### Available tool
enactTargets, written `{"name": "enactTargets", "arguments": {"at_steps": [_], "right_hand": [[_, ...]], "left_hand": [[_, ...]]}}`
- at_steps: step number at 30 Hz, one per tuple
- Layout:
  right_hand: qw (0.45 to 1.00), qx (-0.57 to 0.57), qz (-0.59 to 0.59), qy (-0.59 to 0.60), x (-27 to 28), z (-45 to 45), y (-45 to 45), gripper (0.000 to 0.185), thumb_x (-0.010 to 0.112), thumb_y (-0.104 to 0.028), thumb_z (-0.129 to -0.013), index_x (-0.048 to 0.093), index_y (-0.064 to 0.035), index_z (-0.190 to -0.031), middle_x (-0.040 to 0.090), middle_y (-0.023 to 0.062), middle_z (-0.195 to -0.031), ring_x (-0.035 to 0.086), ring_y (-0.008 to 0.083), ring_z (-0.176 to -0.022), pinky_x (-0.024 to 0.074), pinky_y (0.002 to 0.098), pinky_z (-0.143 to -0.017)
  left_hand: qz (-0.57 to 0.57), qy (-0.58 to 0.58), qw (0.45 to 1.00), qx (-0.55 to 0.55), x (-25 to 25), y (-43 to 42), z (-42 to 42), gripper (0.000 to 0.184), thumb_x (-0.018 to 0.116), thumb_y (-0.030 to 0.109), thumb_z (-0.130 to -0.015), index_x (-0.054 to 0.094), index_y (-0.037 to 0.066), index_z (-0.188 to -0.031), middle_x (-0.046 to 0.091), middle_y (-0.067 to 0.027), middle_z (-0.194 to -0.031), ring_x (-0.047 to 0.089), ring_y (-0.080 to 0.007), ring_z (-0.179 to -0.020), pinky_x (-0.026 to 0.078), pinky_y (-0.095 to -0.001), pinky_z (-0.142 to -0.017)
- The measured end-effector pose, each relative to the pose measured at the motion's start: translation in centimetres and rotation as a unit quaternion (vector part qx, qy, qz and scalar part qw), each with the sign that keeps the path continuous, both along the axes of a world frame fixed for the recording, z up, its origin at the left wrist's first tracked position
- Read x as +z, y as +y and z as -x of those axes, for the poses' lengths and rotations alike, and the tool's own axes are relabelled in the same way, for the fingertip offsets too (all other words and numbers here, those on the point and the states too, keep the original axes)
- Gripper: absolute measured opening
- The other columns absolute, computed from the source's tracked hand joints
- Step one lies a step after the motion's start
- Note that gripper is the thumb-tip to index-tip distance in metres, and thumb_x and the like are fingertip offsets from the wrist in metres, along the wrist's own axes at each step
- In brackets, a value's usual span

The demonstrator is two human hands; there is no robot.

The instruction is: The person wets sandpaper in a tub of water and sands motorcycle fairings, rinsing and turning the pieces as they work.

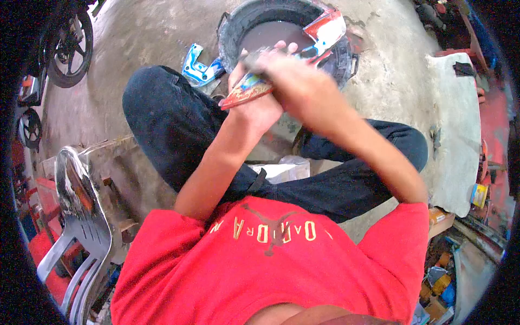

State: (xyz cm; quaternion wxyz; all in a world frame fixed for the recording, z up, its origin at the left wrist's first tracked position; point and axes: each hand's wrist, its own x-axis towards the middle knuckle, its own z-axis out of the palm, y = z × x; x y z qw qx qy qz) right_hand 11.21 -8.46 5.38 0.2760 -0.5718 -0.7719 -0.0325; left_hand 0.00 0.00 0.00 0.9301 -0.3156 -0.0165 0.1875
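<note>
My left hand (257,111) is closed around a motorcycle fairing panel (246,95) from below, its palm turned up. Red, blue and bare yellowish patches show on this panel. It seems to run on under my right hand to a red and white end (327,32) over the tub, but the join is hidden. My right hand (292,76) lies across the top of the panel, smeared by motion. A dark grey patch shows at its fingers, too blurred to name. Beyond both hands stands a black tub (230,38) with murky grey water (276,35).
A blue and white panel (200,67) lies on the concrete floor (141,38) left of the tub. Wheels (70,49) stand at the far left, near a grey plastic chair (81,216). A grey sheet-covered surface (457,135) and cluttered parts (441,279) are at the right.
</note>
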Motion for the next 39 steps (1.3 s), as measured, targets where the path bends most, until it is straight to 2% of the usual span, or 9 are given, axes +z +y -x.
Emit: {"name": "enactTargets", "arguments": {"at_steps": [2,7,10,15,17,23,27,30,39], "right_hand": [[0.997,0.062,-0.041,0.031,0.9,3.7,-1.9,0.038,0.057,-0.017,-0.086,0.06,0.0001,-0.12,0.064,0.0199,-0.123,0.064,0.0327,-0.115,0.0504,0.0411,-0.1],[0.999,-0.01,0.028,0.029,0.8,-0.6,-0.8,0.04,0.058,-0.015,-0.085,0.059,-0.0019,-0.123,0.064,0.0207,-0.122,0.063,0.0349,-0.115,0.0509,0.0419,-0.099],[0.997,0.066,-0.005,0.04,2.4,3.0,-2.8,0.039,0.057,-0.014,-0.085,0.059,-0.0007,-0.122,0.066,0.0202,-0.12,0.065,0.0346,-0.113,0.0511,0.0414,-0.099],[0.999,-0.006,0.035,0.003,1.2,-1.1,-0.3,0.048,0.062,-0.007,-0.082,0.058,-0.0008,-0.129,0.063,0.0202,-0.128,0.061,0.0348,-0.12,0.0497,0.0427,-0.102],[0.999,0.048,0.006,0.012,1.2,0.4,-1.5,0.05,0.062,-0.007,-0.08,0.057,-0.0003,-0.13,0.062,0.0187,-0.13,0.06,0.0346,-0.121,0.0497,0.0427,-0.102],[1.0,0.011,0.014,0.018,0.4,-1.6,-0.2,0.052,0.062,-0.003,-0.078,0.057,-0.0011,-0.13,0.062,0.0186,-0.13,0.061,0.0346,-0.121,0.0493,0.0427,-0.103],[0.995,0.084,0.015,0.057,2.7,2.3,-2.3,0.052,0.061,-0.002,-0.079,0.057,-0.0016,-0.131,0.062,0.0181,-0.129,0.061,0.0344,-0.121,0.0492,0.0429,-0.103],[0.998,0.011,0.041,0.037,1.3,-1.5,-0.6,0.049,0.061,-0.002,-0.08,0.059,-0.0042,-0.129,0.063,0.0177,-0.127,0.061,0.0336,-0.12,0.0495,0.0427,-0.102],[0.998,-0.025,0.04,0.041,1.6,-1.8,-0.3,0.036,0.059,-0.012,-0.085,0.06,-0.0004,-0.119,0.066,0.0189,-0.119,0.065,0.0325,-0.113,0.0534,0.0413,-0.094]], "left_hand": [[-0.317,0.191,0.929,0.019,1.6,-1.4,0.7,0.074,0.033,0.057,-0.099,0.033,0.002,-0.149,0.028,-0.0168,-0.16,0.023,-0.0367,-0.148,0.011,-0.051,-0.123],[-0.211,0.237,0.947,0.043,2.2,-1.9,-0.9,0.069,0.036,0.047,-0.099,0.031,-0.001,-0.149,0.028,-0.0194,-0.159,0.032,-0.0319,-0.145,0.015,-0.0522,-0.123],[-0.247,0.049,0.968,0.022,1.4,-1.7,0.9,0.066,0.036,0.044,-0.102,0.031,-0.001,-0.149,0.026,-0.0197,-0.16,0.028,-0.0327,-0.147,0.019,-0.053,-0.121],[-0.233,0.257,0.937,0.044,2.7,-0.9,-0.6,0.069,0.034,0.047,-0.1,0.035,-0.003,-0.147,0.029,-0.0214,-0.159,0.03,-0.034,-0.146,0.02,-0.049,-0.122],[-0.234,0.123,0.964,0.03,1.7,-0.6,0.3,0.069,0.033,0.049,-0.1,0.034,-0.002,-0.147,0.029,-0.0212,-0.158,0.03,-0.0353,-0.146,0.019,-0.0508,-0.122],[-0.274,0.227,0.933,0.051,3.2,-0.2,-0.4,0.069,0.028,0.05,-0.102,0.036,-0.004,-0.144,0.033,-0.0245,-0.155,0.031,-0.0341,-0.145,0.017,-0.0499,-0.123],[-0.229,-0.03,0.972,0.034,0.7,0.3,1.0,0.067,0.032,0.048,-0.102,0.036,-0.004,-0.144,0.032,-0.0226,-0.156,0.029,-0.0341,-0.146,0.017,-0.052,-0.123],[-0.227,0.197,0.953,0.044,2.9,-0.1,-0.3,0.067,0.033,0.051,-0.102,0.043,-0.003,-0.141,0.039,-0.0215,-0.153,0.034,-0.0344,-0.144,0.02,-0.0488,-0.122],[-0.214,0.21,0.953,0.047,3.6,-0.3,-0.4,0.066,0.031,0.048,-0.102,0.042,-0.004,-0.141,0.036,-0.0241,-0.154,0.034,-0.035,-0.143,0.02,-0.0498,-0.122]]}}
